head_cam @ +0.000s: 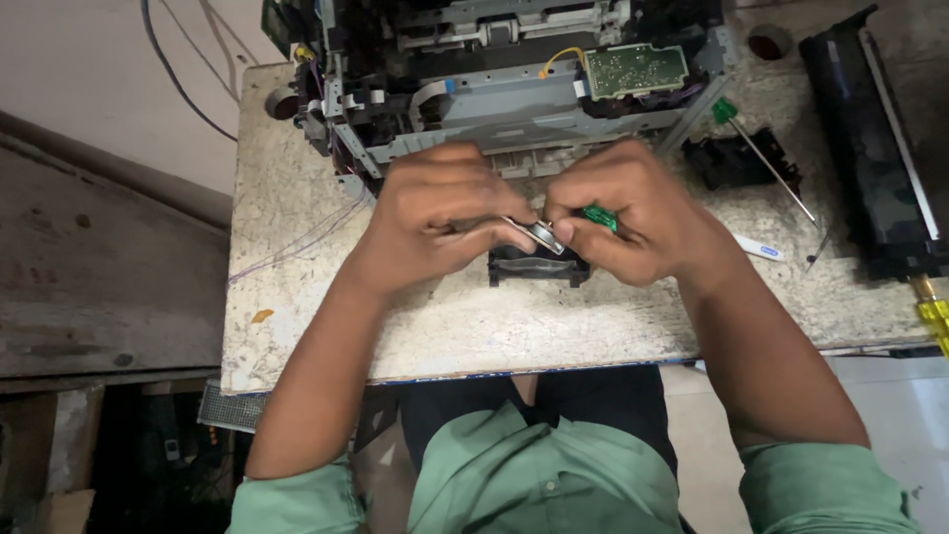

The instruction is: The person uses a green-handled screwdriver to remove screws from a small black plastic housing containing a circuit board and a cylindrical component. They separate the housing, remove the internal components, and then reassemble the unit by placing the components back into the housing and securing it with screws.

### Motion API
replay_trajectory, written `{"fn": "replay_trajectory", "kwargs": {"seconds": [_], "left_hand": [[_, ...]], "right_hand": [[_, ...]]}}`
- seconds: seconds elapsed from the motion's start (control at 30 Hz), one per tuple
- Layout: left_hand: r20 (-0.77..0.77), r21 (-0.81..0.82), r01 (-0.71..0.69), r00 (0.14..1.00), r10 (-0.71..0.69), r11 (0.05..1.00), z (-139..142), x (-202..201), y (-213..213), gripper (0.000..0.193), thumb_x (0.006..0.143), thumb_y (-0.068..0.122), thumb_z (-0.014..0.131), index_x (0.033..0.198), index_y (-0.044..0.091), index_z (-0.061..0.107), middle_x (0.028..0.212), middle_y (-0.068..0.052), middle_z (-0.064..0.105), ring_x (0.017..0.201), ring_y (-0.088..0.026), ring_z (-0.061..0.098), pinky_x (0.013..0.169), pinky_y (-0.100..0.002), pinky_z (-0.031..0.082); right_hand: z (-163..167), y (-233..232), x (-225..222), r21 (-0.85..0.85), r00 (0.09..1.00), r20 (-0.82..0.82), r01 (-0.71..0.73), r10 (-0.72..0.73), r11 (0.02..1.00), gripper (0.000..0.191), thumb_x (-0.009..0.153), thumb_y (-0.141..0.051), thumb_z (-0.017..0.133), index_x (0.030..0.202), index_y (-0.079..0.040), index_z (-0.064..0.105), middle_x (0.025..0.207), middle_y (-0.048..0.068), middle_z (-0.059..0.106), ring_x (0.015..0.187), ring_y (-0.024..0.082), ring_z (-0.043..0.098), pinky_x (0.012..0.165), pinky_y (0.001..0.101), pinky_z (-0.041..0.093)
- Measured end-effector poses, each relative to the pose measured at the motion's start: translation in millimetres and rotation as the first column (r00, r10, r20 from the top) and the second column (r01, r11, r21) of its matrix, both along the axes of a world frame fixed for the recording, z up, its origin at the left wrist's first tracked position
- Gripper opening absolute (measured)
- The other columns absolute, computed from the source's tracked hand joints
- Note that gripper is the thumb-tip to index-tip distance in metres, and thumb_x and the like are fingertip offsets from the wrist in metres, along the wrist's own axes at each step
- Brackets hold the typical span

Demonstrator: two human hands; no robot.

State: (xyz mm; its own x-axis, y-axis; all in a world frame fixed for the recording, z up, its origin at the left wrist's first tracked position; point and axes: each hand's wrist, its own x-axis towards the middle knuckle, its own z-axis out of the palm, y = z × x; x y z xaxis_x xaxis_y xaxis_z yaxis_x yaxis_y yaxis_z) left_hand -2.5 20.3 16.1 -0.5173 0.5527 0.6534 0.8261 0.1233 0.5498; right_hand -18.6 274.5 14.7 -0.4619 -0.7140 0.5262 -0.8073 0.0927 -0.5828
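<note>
Metal, small and silvery: a flat metal piece point(539, 234) held between both hands just above the middle of the worktop point(297, 297). Its long axis runs on a slant, upper left to lower right, with the lower right end pointing toward the right thumb.

Left hand point(435, 213): fingers curled together, clamped on the upper left end of the metal piece.

Right hand point(633, 213): fingers closed on a small green part point(599, 217), thumb tip touching the lower right end of the metal piece. Whether the green part is joined to the metal piece cannot be told.

Directly under the hands, resting on the worktop: a black plastic part point(539, 267), mostly hidden by the knuckles.

Behind the hands: an opened printer chassis point(514, 79), grey metal frame, with a green circuit board point(638, 69) on its right side and a yellow wire nearby.

Right of the hands: a green-handled screwdriver point(761, 153) lying diagonally, handle toward the chassis, tip toward the lower right. A long black cartridge point(870, 148) lies at the far right edge, and a yellow-handled tool point(931, 316) sits at its near end.

Green shirt sleeves on both arms.
</note>
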Motion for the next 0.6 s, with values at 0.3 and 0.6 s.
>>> {"fn": "replay_trajectory", "kwargs": {"seconds": [0.3,0.6], "left_hand": [[0.019,-0.003,0.030,0.999,-0.030,1.000,3.2,-0.3,2.9,0.020,0.086,0.011,0.087,0.102,0.009,0.076,0.092,-0.004,0.075,0.081,-0.017,0.068,0.075,-0.033,0.050],[0.040,-0.013,0.055,0.998,-0.054,0.998,0.5,-0.2,1.9,0.018,0.087,0.011,0.085,0.102,0.008,0.075,0.095,-0.004,0.074,0.085,-0.019,0.068,0.079,-0.035,0.051]], "right_hand": [[-1.5,-2.7,1.8,0.038,0.996,0.082,0.041,-0.044,0.998,0.043,0.097,-0.018,0.061,0.060,-0.008,0.043,0.052,0.003,0.039,0.044,0.016,0.037,0.048,0.0363,0.029],[-5.7,-2.3,0.3,-0.011,0.990,0.132,-0.040,0.041,0.999,0.035,0.095,-0.017,0.059,0.063,-0.008,0.049,0.055,0.001,0.046,0.046,0.013,0.043,0.048,0.0335,0.032]]}}
